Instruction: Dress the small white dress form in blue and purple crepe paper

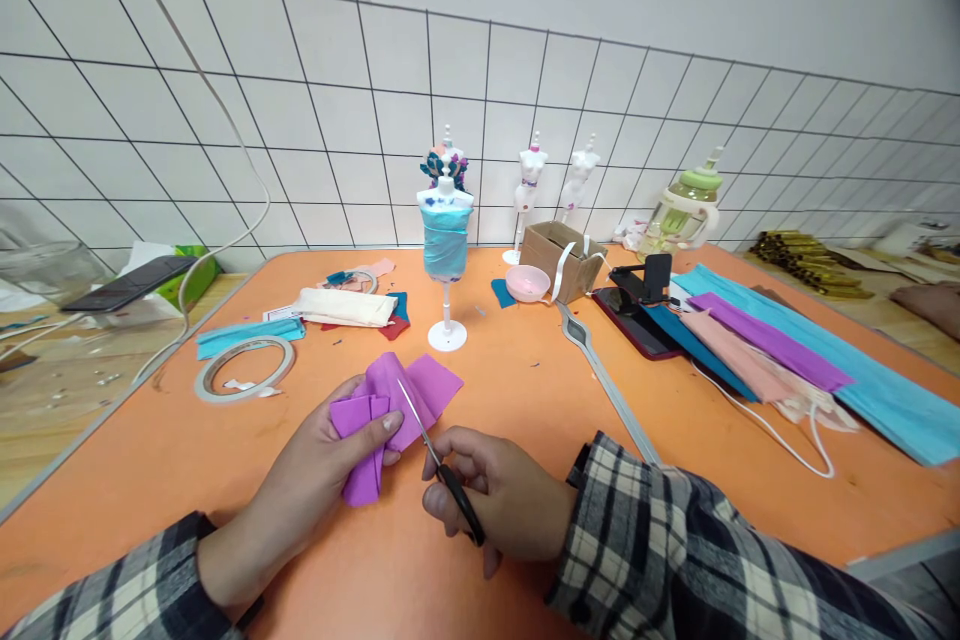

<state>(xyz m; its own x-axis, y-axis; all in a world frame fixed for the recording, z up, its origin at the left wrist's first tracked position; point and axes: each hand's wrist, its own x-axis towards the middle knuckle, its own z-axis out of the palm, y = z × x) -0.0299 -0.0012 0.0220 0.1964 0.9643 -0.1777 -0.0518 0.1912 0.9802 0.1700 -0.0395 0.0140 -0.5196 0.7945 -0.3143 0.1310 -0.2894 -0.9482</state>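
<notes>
Sheet (388, 380) is purple. Scissors (463, 507) show black handles. Sleeves (637, 535) are black-and-cream plaid. Worktop (517, 395) is orange. Tiling (459, 60) is white with dark gridlines. Bowl (527, 283) is pink.

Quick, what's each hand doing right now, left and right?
Left hand: closed on the folded purple paper, thumb on top.
Right hand: closed around the black handle of the scissors.

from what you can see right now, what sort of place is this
Probably a small craft or sewing workspace: a blue-wrapped miniature mannequin stands on the orange table, and the right hand holds scissors at purple fabric-like material in the left hand.
</notes>
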